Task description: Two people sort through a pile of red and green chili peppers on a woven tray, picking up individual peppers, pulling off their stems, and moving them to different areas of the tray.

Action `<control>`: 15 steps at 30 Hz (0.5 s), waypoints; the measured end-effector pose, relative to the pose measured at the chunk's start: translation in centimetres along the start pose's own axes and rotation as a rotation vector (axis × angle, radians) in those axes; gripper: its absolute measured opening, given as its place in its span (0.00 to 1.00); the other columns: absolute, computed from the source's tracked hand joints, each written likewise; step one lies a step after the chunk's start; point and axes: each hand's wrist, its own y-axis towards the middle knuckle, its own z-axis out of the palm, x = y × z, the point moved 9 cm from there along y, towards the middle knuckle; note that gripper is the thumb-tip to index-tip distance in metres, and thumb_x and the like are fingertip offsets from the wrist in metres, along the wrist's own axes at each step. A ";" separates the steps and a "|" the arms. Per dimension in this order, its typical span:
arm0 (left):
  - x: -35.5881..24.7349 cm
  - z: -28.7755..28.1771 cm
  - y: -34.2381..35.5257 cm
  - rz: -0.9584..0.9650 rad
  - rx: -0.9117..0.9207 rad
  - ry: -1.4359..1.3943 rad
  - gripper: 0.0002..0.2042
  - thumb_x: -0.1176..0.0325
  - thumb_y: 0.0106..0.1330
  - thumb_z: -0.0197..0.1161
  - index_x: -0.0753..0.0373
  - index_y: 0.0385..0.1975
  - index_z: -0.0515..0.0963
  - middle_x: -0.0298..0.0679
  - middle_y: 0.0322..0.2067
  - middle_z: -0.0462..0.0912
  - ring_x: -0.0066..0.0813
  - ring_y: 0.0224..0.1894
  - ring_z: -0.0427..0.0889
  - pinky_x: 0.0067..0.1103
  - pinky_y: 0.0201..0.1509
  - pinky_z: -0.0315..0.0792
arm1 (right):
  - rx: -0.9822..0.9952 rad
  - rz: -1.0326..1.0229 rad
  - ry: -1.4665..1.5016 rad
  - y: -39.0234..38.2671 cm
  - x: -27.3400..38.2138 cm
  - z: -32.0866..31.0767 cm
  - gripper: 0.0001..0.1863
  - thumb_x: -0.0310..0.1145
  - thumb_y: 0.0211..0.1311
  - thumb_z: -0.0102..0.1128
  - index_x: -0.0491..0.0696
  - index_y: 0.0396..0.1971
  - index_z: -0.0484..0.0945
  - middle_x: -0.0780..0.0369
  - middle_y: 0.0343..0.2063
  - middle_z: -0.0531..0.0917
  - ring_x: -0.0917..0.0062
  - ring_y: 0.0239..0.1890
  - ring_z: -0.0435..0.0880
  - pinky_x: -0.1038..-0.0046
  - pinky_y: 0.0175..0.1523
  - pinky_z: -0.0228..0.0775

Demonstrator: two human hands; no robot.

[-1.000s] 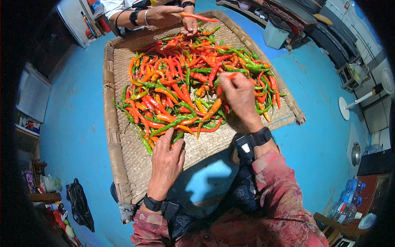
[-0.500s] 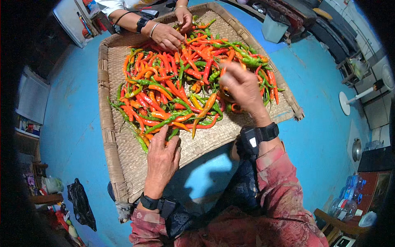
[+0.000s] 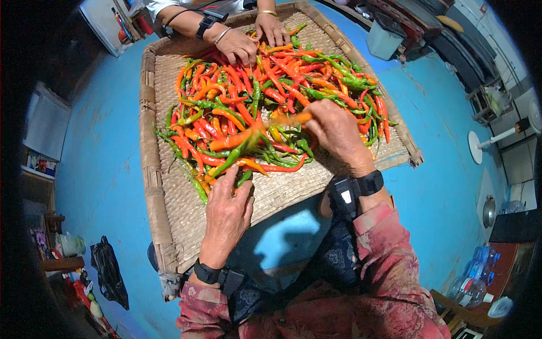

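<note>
Red, orange and green chili peppers [image 3: 271, 93] lie in a heap on a wide woven bamboo tray [image 3: 169, 226]. My left hand [image 3: 226, 217] rests at the near left edge of the heap, its fingers stretched out and touching peppers. My right hand [image 3: 337, 133] is over the right side of the heap, thumb and fingers closed on an orange chili pepper [image 3: 296, 118] blurred by motion. Left of it, an orange pepper [image 3: 231, 141] and a green one are also smeared. Across the tray, another person's hands, one [image 3: 240, 48] left and one [image 3: 272, 28] right, touch the far peppers.
The tray has a raised rim and sits above a blue floor [image 3: 101, 186]. A black plastic bag [image 3: 110, 274] lies at the left. A light bin [image 3: 385, 38] stands at the far right, a white stand fan [image 3: 474, 140] at the right, and plastic bottles [image 3: 477, 277] lower right.
My right hand has come down and turned inward, now gripping an orange pepper. Peppers left of it are moving. My left hand stays put; the other person's right-side hand has lowered onto the peppers.
</note>
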 end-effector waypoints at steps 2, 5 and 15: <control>0.0 0.0 0.1 0.007 -0.003 0.000 0.13 0.72 0.57 0.65 0.63 0.43 0.77 0.51 0.56 0.69 0.48 0.52 0.73 0.36 0.54 0.70 | -0.120 0.003 -0.018 0.2 -0.3 -1.5 0.10 0.33 0.57 0.63 0.47 0.37 0.76 0.55 0.29 0.79 0.61 0.33 0.82 0.61 0.37 0.73; -0.2 0.0 0.1 0.028 -0.016 0.018 0.13 0.72 0.58 0.65 0.63 0.43 0.77 0.51 0.56 0.69 0.48 0.52 0.73 0.36 0.54 0.69 | -0.482 0.328 0.143 -0.7 -4.1 -4.5 0.15 0.31 0.59 0.65 0.44 0.46 0.76 0.59 0.19 0.79 0.68 0.21 0.80 0.68 0.28 0.71; -0.3 0.0 0.3 0.005 -0.024 -0.004 0.13 0.75 0.56 0.66 0.63 0.42 0.78 0.53 0.56 0.71 0.50 0.50 0.75 0.35 0.54 0.71 | -0.201 -0.094 0.154 -0.1 2.4 2.1 0.09 0.30 0.56 0.64 0.44 0.36 0.80 0.56 0.30 0.82 0.63 0.34 0.82 0.64 0.39 0.75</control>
